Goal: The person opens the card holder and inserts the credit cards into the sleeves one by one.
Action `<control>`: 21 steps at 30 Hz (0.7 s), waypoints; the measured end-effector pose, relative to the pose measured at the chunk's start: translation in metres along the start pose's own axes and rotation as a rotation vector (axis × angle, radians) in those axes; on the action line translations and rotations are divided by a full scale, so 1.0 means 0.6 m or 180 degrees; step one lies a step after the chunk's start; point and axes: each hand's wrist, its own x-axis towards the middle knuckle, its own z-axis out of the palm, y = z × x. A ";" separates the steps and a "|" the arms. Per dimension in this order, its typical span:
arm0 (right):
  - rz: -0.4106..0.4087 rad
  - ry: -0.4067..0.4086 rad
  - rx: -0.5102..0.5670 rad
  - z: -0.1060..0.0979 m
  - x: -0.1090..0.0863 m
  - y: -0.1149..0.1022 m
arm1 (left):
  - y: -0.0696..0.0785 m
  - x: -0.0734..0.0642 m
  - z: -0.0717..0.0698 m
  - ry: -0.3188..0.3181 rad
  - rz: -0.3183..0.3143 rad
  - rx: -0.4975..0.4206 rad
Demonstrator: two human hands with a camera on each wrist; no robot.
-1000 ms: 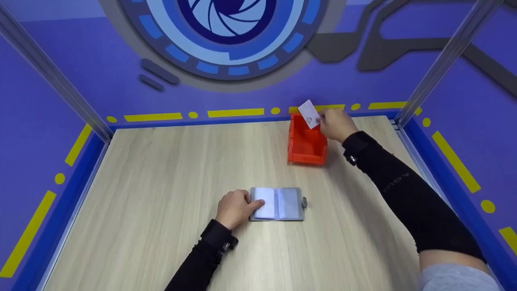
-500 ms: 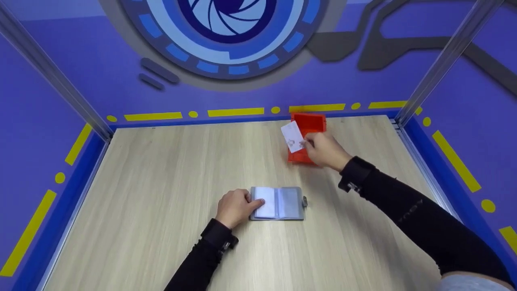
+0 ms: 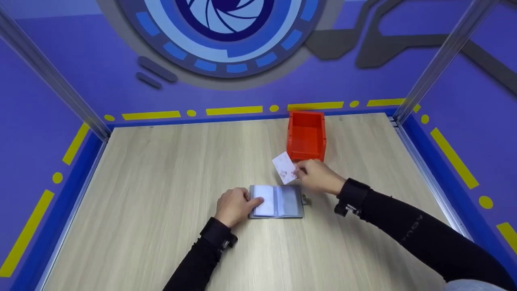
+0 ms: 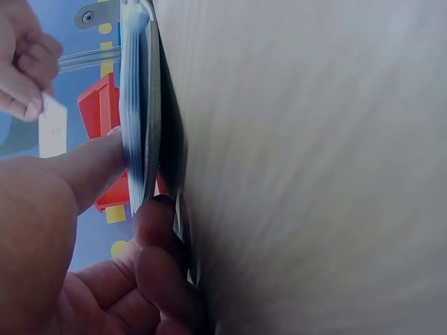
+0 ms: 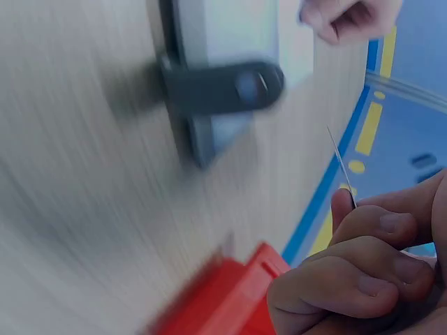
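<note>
An open card holder (image 3: 288,202) with clear sleeves lies on the table, its snap strap (image 5: 227,87) sticking out on the right side. My left hand (image 3: 234,206) grips its left edge, thumb on top of the sleeves and fingers at the underside of the cover (image 4: 155,105). Between thumb and fingers my right hand (image 3: 317,176) pinches a white card (image 3: 284,168) by its right edge. The card is tilted, just beyond the holder's far edge and in front of the red bin. Edge-on, the card appears as a thin line in the right wrist view.
A red plastic bin (image 3: 307,137) stands at the back of the wooden table (image 3: 169,169), near the patterned blue wall (image 3: 226,97). Metal posts (image 3: 444,60) rise at the back corners, and side walls border the table left and right.
My right hand has carried the card from over the red bin toward me, close to the card holder. The left hand stays on the holder.
</note>
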 end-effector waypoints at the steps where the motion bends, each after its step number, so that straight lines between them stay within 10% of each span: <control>1: 0.0006 -0.0039 0.0008 0.006 -0.003 0.002 | 0.000 0.000 0.000 -0.0002 -0.0003 0.0008; 21: 0.0069 -0.0359 -0.0160 0.060 -0.042 0.027 | 0.000 -0.002 0.002 0.0009 -0.0006 0.0054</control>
